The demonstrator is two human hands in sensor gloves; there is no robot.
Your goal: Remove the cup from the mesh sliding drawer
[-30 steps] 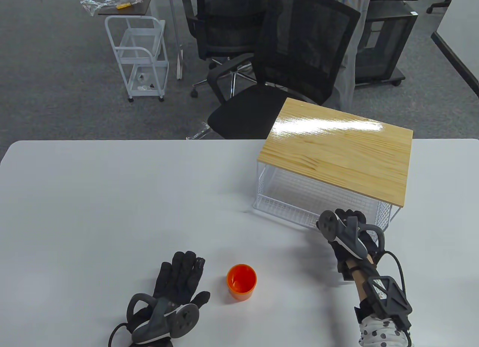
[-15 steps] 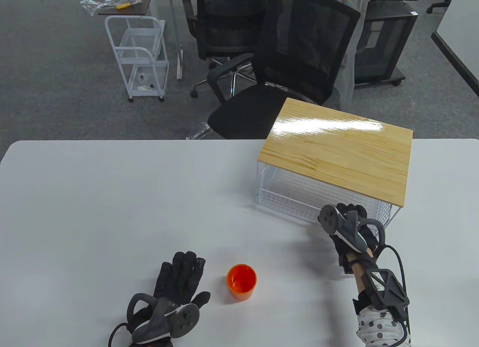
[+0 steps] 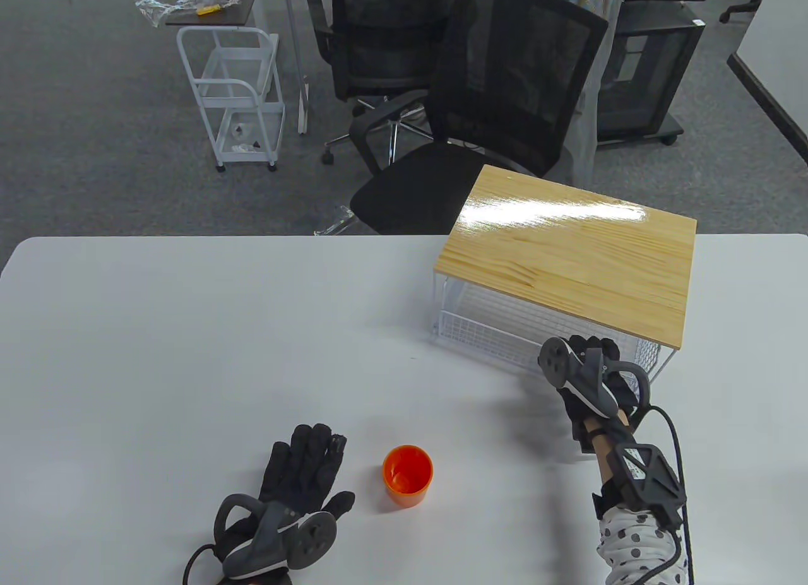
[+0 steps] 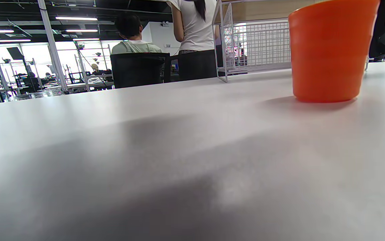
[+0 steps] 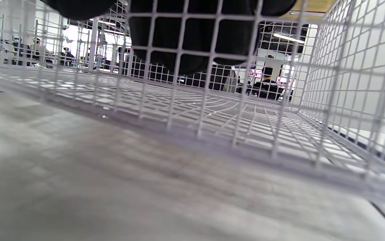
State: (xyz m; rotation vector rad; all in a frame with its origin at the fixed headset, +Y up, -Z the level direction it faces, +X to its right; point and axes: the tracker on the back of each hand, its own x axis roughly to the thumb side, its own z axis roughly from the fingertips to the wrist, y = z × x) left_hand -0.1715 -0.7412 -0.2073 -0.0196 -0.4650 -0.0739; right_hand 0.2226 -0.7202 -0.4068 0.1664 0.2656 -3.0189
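One orange cup (image 3: 407, 476) beside flat left hand (image 3: 302, 468), right fingers (image 5: 192, 40) hooked over drawer (image 3: 499, 345) front.

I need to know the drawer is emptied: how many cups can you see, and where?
1. The orange cup stands upright on the white table, just right of the left hand, outside the mesh drawer, which looks empty.

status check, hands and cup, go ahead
Left hand flat on table, holding nothing. Right hand fingers hooked over drawer front. Cup upright on table, out of drawer. Nothing in the way.
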